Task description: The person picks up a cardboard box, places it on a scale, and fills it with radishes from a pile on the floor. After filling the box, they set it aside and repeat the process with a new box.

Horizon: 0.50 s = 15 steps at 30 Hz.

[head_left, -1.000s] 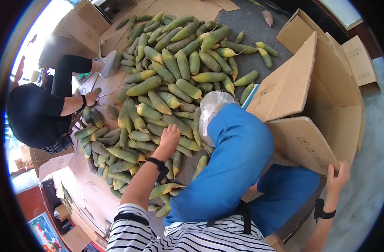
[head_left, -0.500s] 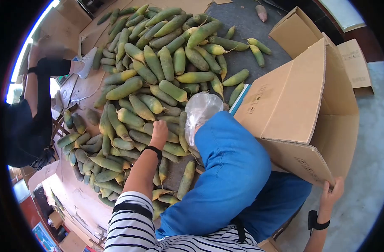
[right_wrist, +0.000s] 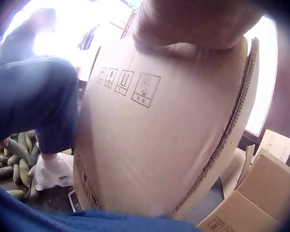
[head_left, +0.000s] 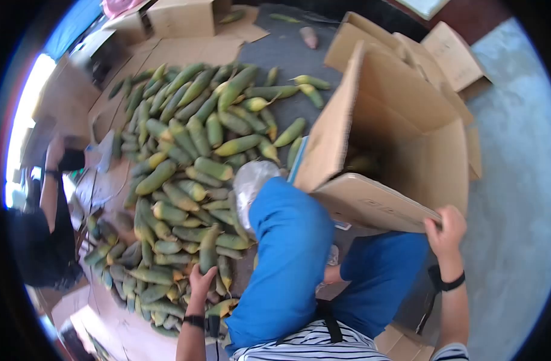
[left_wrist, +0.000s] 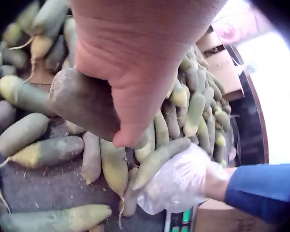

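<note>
My left hand (head_left: 201, 280) grips a green radish (head_left: 208, 249) at the near side of a big pile of green radishes (head_left: 185, 144). In the left wrist view the thumb and fingers wrap round that radish (left_wrist: 82, 99), its blunt end sticking out past the hand. On the right, my right hand (head_left: 447, 231) pinches the edge of a flap on a tall open cardboard box (head_left: 378, 198). The right wrist view has the flap (right_wrist: 154, 135) from outside, fingers over its top edge. Deep in the box, dim greenish shapes (head_left: 363, 162) show.
My knee (head_left: 293, 210) stands between pile and box, the foot wrapped in a clear plastic bag (head_left: 251, 180). A scale with a green display (left_wrist: 186, 216) sits beside that foot. Another person (head_left: 43, 234) sits at the left. More cardboard boxes (head_left: 453, 57) stand behind.
My left hand has come from the middle of the pile back toward me and now holds a radish. The box's mouth now faces me more, the right hand still on its flap.
</note>
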Available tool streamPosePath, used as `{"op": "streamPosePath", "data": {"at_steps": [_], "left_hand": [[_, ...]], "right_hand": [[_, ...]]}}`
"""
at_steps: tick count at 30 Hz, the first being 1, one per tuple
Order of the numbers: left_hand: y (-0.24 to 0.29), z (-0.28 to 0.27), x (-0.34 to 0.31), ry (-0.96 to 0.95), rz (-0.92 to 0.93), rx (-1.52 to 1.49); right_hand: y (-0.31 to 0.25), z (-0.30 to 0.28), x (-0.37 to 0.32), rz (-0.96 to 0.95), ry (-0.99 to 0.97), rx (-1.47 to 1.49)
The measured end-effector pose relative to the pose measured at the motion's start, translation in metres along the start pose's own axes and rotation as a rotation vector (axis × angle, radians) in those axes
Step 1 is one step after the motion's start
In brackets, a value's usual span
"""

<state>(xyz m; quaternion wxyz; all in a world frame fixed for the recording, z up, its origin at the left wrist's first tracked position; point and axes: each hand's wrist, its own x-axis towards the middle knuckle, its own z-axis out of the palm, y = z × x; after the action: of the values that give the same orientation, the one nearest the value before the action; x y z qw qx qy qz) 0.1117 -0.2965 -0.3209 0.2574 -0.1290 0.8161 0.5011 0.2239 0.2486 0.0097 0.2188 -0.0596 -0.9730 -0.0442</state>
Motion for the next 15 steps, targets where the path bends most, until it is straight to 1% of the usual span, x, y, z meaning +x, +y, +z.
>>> {"op": "streamPosePath", "data": {"at_steps": [1, 3, 5, 7, 9, 11, 13, 15], "left_hand": [[0.041, -0.005, -0.020, 0.012, 0.014, -0.135], [0.115, -0.009, -0.034, 0.069, 0.172, -0.215], [0.207, -0.010, -0.050, 0.064, 0.410, -0.336], [0.297, -0.001, -0.070, 0.119, 0.742, -0.426], [0.371, 0.023, -0.083, 0.091, 1.009, -0.691], [0.432, 0.037, -0.101, -0.019, 1.132, -0.592], [0.485, 0.059, -0.120, -0.085, 1.198, -0.356], [0.512, 0.091, -0.121, -0.197, 1.283, -0.134]], "right_hand": [[-0.003, -0.002, 0.003, -0.008, 0.005, -0.002], [-0.002, -0.003, 0.002, 0.004, 0.027, -0.007], [-0.003, -0.003, 0.001, 0.000, 0.050, 0.011], [-0.004, -0.005, 0.000, -0.008, 0.080, 0.007], [-0.007, -0.009, -0.003, 0.008, 0.092, -0.013], [-0.009, -0.011, -0.006, 0.009, 0.097, -0.007], [-0.009, -0.011, -0.007, 0.022, 0.116, -0.011], [-0.007, -0.010, -0.008, 0.023, 0.124, 0.002]]}}
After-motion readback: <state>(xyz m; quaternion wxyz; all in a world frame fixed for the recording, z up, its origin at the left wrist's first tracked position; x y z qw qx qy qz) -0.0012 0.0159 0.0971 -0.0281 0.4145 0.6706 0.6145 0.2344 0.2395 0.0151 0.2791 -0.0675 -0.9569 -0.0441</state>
